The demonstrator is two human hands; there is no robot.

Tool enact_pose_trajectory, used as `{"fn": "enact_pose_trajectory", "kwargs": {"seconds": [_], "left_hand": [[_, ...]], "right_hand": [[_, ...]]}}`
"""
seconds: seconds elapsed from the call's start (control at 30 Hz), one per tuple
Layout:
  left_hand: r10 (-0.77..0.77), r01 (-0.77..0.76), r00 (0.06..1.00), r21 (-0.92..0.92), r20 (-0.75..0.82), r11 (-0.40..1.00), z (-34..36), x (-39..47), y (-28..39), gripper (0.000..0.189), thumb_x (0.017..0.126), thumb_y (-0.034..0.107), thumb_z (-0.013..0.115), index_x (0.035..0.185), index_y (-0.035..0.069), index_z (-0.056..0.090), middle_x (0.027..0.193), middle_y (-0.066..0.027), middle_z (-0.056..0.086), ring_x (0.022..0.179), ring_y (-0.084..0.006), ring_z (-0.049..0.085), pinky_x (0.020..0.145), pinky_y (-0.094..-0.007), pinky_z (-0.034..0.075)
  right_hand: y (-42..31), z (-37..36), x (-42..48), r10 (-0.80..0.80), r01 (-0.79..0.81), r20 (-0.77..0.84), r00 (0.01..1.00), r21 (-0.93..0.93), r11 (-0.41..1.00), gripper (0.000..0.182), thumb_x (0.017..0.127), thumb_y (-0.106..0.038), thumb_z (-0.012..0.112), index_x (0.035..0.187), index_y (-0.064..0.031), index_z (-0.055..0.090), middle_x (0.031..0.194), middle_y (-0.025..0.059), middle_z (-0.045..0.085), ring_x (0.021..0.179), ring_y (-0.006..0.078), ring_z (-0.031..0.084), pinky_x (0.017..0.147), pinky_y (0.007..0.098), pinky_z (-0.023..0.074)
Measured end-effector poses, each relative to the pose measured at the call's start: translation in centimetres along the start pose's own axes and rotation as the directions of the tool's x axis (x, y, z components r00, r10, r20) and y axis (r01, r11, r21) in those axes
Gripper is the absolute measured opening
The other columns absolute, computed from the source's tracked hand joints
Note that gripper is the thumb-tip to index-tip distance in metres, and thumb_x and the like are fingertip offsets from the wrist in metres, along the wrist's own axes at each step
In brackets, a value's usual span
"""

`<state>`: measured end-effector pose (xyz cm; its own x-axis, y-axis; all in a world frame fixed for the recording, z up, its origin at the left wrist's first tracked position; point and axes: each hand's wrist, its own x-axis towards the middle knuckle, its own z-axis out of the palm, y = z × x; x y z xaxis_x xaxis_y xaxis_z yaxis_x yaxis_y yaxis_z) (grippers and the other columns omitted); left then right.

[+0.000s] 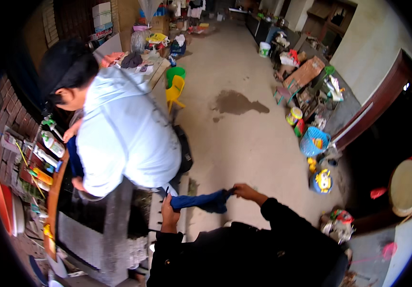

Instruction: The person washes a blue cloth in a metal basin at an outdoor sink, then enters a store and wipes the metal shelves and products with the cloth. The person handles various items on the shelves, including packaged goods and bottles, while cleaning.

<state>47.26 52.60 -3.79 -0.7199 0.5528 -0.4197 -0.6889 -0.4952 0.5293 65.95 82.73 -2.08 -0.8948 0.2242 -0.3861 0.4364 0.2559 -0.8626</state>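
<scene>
A dark blue cloth (pixel 202 202) is stretched between my two hands, above the floor just in front of my body. My left hand (pixel 170 215) grips its left end, near the edge of the stone wash basin (pixel 116 229). At the cloth's other end, my right hand (pixel 248 193) pinches a darker, bunched part. The middle sags slightly. Whether it is a garment or a plain piece of cloth, I cannot tell. To my left, a person in a light hooded top (pixel 130 125) bends over the basin, hands on another blue cloth (pixel 73 154).
Bottles (pixel 52 143) line the wooden ledge (pixel 59 186) beyond the basin. A yellow child's chair (pixel 175 91) and a green bucket (pixel 175 73) stand past the person. Along the right lie a blue basket (pixel 314 141) and household clutter. A wet patch (pixel 238 102) marks the concrete floor.
</scene>
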Motion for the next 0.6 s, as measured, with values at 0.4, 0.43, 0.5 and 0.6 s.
{"fn": "enact_pose_trajectory", "kwargs": {"seconds": [0.4,0.43,0.5,0.6], "left_hand": [[-0.487,-0.391,0.600,0.763,0.635,0.515,26.7,1.6,-16.7,0.026,0.090,0.019,0.051,0.111,0.003,0.053,0.085,0.0000,0.054,0.075,-0.0073,0.049,0.065,-0.0222,0.040],[-0.331,-0.468,0.489,0.563,0.807,0.681,28.2,2.7,-17.1,0.029,0.089,0.017,0.053,0.114,0.002,0.051,0.091,-0.0020,0.056,0.080,-0.0080,0.050,0.068,-0.0240,0.042],[-0.394,-0.339,0.679,0.741,0.619,0.579,27.8,5.0,-16.2,0.030,0.087,0.017,0.056,0.113,0.003,0.052,0.086,-0.0028,0.057,0.077,-0.0098,0.053,0.067,-0.0252,0.043],[-0.402,-0.399,0.789,0.885,0.464,0.240,28.9,7.3,-13.2,0.028,0.085,0.020,0.059,0.107,0.005,0.056,0.081,-0.0034,0.059,0.073,-0.0111,0.055,0.065,-0.0264,0.045]], "right_hand": [[-0.1,-11.8,-6.3,-0.425,0.422,-0.160,0.891,-0.055,0.905,0.051,0.075,-0.012,0.064,0.123,-0.0047,0.047,0.119,0.0165,0.051,0.104,0.0244,0.054,0.085,0.0350,0.0450],[-0.3,-12.5,-5.8,-0.419,0.423,-0.157,0.894,-0.006,0.906,0.036,0.078,-0.009,0.062,0.112,-0.0018,0.052,0.104,0.0117,0.058,0.093,0.0187,0.055,0.079,0.0304,0.0457],[0.8,-13.5,-4.7,-0.255,0.279,-0.124,0.959,0.251,0.927,0.022,0.083,-0.010,0.059,0.103,-0.0003,0.055,0.086,0.0052,0.058,0.080,0.0129,0.054,0.071,0.0264,0.0450],[0.9,-15.4,-2.9,-0.180,0.193,-0.123,0.976,0.108,0.975,0.016,0.087,-0.011,0.055,0.099,-0.0007,0.054,0.079,0.0021,0.055,0.072,0.0080,0.050,0.066,0.0234,0.0426]]}}
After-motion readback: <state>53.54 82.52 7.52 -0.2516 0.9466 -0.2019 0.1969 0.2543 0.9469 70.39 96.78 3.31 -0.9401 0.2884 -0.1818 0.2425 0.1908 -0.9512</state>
